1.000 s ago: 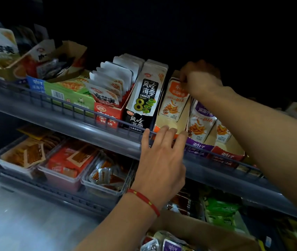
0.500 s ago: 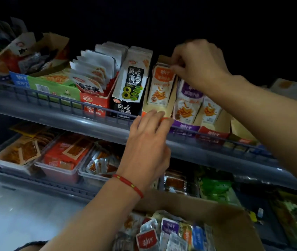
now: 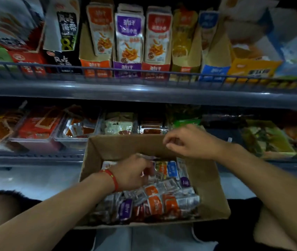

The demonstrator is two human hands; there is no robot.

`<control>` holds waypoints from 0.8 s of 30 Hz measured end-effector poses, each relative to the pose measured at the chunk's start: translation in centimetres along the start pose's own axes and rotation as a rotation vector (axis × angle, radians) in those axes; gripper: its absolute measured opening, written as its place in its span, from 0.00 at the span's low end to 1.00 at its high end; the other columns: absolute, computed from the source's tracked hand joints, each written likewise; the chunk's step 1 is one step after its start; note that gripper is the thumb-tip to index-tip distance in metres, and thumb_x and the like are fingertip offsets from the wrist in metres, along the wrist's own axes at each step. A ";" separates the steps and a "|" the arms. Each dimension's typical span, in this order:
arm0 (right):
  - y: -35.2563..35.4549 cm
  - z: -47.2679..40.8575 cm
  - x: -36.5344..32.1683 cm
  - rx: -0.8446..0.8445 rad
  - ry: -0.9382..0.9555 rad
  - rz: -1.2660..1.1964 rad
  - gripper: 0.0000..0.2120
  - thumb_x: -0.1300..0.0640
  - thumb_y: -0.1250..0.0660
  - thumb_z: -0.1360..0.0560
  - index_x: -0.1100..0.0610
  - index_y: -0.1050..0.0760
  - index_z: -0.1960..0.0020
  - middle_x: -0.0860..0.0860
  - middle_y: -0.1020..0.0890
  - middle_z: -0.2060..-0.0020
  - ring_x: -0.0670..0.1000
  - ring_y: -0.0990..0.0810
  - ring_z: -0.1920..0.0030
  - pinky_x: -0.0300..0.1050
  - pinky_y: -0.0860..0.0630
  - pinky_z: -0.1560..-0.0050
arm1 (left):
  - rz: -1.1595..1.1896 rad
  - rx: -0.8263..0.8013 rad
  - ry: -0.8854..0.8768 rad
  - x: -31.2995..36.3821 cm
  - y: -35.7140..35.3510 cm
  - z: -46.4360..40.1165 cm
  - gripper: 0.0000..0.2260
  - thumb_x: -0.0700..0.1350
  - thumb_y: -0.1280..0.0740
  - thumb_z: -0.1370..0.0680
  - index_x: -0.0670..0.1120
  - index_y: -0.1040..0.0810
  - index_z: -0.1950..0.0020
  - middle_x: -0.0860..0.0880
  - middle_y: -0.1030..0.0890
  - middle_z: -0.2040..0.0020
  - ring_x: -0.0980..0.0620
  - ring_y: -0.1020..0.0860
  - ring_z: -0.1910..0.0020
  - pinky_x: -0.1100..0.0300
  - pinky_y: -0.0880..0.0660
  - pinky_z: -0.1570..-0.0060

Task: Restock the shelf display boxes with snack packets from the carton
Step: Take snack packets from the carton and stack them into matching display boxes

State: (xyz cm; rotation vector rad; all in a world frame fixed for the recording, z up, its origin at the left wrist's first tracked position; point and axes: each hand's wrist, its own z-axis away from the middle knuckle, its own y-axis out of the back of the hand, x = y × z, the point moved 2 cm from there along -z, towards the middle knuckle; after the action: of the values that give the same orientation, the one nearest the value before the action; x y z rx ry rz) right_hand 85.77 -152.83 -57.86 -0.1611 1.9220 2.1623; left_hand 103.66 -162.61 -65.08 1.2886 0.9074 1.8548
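Shelf (image 3: 144,91) | display boxes (image 3: 126,69) stocked | carton (image 3: 214,192) holds packets (image 3: 155,201)

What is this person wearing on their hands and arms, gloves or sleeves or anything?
No gloves and no sleeves show: both forearms are bare up to the frame edge. The left hand has a thin red cord bracelet round its wrist. The right hand and wrist wear nothing visible.

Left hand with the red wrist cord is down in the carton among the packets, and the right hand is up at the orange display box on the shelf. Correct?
Not quite. The head view shows the right hand over the carton's far rim, not at the orange display box. The left hand is indeed among the packets.
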 end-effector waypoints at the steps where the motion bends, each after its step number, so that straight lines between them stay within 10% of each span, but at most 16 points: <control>1: -0.8 0.4 0.7 -0.081 -0.019 -0.029 0.09 0.50 0.32 0.20 0.48 0.18 0.41 0.44 0.15 0.51 0.41 0.19 0.54 0.48 0.20 0.49 | 0.014 -0.063 -0.016 0.3 -1.5 -0.5 0.08 0.43 0.32 0.22 0.49 0.17 0.44 0.51 0.16 0.46 0.54 0.20 0.48 0.64 0.26 0.48; 14: -0.4 1.5 2.8 -0.084 -0.048 -0.254 0.11 0.50 0.31 0.20 0.49 0.19 0.39 0.45 0.17 0.50 0.43 0.19 0.50 0.40 0.24 0.49 | 0.174 -0.219 0.014 1.2 -10.7 -4.8 0.01 0.44 0.28 0.23 0.49 0.17 0.52 0.52 0.16 0.51 0.55 0.20 0.52 0.62 0.22 0.49; 18: -0.4 1.7 3.4 -0.101 -0.066 -0.260 0.10 0.49 0.31 0.20 0.47 0.19 0.39 0.45 0.17 0.48 0.43 0.19 0.48 0.47 0.20 0.44 | 0.557 -0.111 0.119 1.7 -6.4 -4.9 0.06 0.37 0.32 0.21 0.47 0.22 0.54 0.49 0.19 0.57 0.52 0.19 0.57 0.50 0.18 0.51; 24: -0.6 2.3 3.1 -0.245 -0.068 -0.369 0.15 0.52 0.26 0.23 0.48 0.21 0.38 0.42 0.16 0.48 0.40 0.18 0.48 0.41 0.21 0.46 | 0.889 0.096 0.151 2.3 3.6 -2.3 0.04 0.40 0.33 0.19 0.40 0.25 0.50 0.42 0.16 0.58 0.47 0.18 0.61 0.58 0.21 0.62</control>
State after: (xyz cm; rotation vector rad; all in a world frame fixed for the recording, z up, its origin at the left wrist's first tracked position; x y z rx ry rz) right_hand 83.06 -150.18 -58.86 -0.4420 1.4487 2.1072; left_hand 100.31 -162.85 -61.58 1.8127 0.5156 2.6231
